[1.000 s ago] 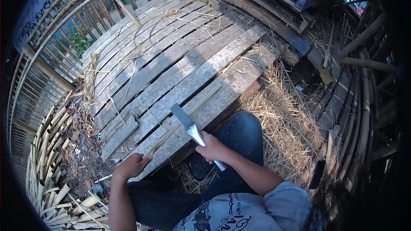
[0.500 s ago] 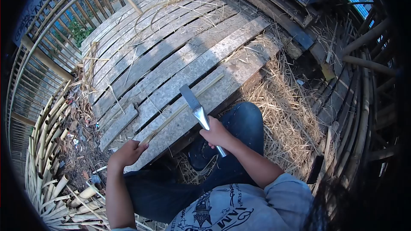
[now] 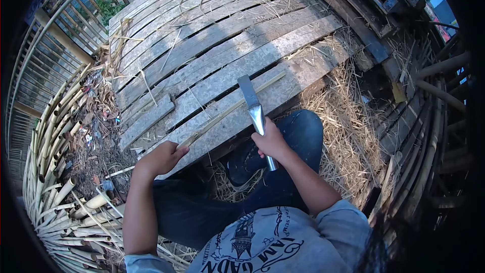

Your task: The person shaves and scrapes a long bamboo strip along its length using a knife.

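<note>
A thin bamboo strip (image 3: 225, 112) lies slantwise on the near boards of the slatted wooden platform (image 3: 212, 82). My left hand (image 3: 162, 158) is closed on the strip's lower left end, thumb and fingers pinched together. In my right hand (image 3: 271, 139) is a metal-handled blade tool (image 3: 249, 94), its fingers wrapped round the silver handle. The wide flat blade points up and away from me and crosses over the strip; whether the two touch I cannot tell.
Cut bamboo poles (image 3: 63, 192) are heaped at the lower left, below a bamboo fence (image 3: 55, 53). Loose straw (image 3: 348, 136) covers the ground right of my bent knee (image 3: 305, 126). Stacked pallets (image 3: 369, 0) stand at the upper right. A short board (image 3: 146, 124) lies at the platform's left edge.
The view has shifted, so the platform and both hands appear farther right and higher. My right hand has moved the blade along the strip, away from my left hand. Both grips are unchanged.
</note>
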Demonstrator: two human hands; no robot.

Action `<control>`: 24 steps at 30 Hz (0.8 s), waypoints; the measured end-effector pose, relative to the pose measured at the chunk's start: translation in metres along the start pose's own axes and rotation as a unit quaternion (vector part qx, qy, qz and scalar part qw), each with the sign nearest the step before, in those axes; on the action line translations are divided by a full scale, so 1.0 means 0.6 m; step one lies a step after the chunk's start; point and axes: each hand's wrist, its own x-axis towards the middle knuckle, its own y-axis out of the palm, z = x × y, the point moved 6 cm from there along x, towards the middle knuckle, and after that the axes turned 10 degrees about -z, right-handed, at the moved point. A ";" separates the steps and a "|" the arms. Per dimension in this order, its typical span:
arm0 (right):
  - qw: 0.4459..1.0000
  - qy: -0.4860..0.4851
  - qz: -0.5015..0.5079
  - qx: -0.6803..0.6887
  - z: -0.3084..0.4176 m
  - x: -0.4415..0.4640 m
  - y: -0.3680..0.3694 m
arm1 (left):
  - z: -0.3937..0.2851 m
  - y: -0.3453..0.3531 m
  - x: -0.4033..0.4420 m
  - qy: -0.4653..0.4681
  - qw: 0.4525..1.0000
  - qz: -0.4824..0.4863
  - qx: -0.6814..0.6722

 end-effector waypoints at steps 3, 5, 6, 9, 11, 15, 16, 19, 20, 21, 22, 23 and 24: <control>0.990 -0.018 0.137 0.011 0.009 -0.065 0.069 | 0.004 0.000 0.001 -0.013 1.000 0.018 0.022; 0.989 -0.017 0.144 0.034 0.003 -0.081 0.094 | 0.017 0.008 -0.002 -0.019 0.999 0.033 0.001; 0.988 -0.012 0.151 0.040 -0.002 -0.075 0.089 | 0.013 0.009 -0.001 -0.010 0.999 0.034 0.001; 0.989 -0.010 0.148 0.022 -0.009 -0.031 0.036 | 0.014 0.003 -0.002 -0.018 1.000 0.003 0.009; 0.990 0.024 0.115 0.073 -0.025 0.001 0.002 | 0.004 -0.001 -0.003 -0.037 0.999 0.021 0.009; 0.991 0.013 -0.025 0.134 -0.050 -0.006 0.021 | -0.011 -0.004 0.001 -0.056 0.998 0.014 0.024; 0.991 -0.006 -0.015 0.131 -0.043 -0.028 0.038 | -0.010 -0.003 0.002 -0.047 0.998 0.003 0.037; 0.975 -0.023 0.160 0.155 -0.045 -0.084 0.099 | -0.015 -0.001 -0.002 -0.064 0.997 0.027 0.027; 0.957 0.005 0.215 0.196 -0.044 -0.084 0.104 | -0.010 0.002 -0.005 -0.095 0.995 0.038 0.016; 0.957 0.015 0.233 0.172 -0.043 -0.071 0.090 | -0.005 0.003 -0.002 -0.077 0.997 0.022 -0.009; 0.956 0.026 0.252 0.149 -0.043 -0.052 0.071 | -0.009 0.004 0.000 -0.074 0.997 0.024 -0.006; 0.964 -0.006 0.237 0.122 -0.047 -0.029 0.051 | -0.008 0.005 -0.004 -0.088 0.996 0.032 -0.002; 0.971 0.025 0.200 0.131 -0.048 -0.014 0.032 | -0.007 0.003 -0.005 -0.101 0.994 0.036 0.001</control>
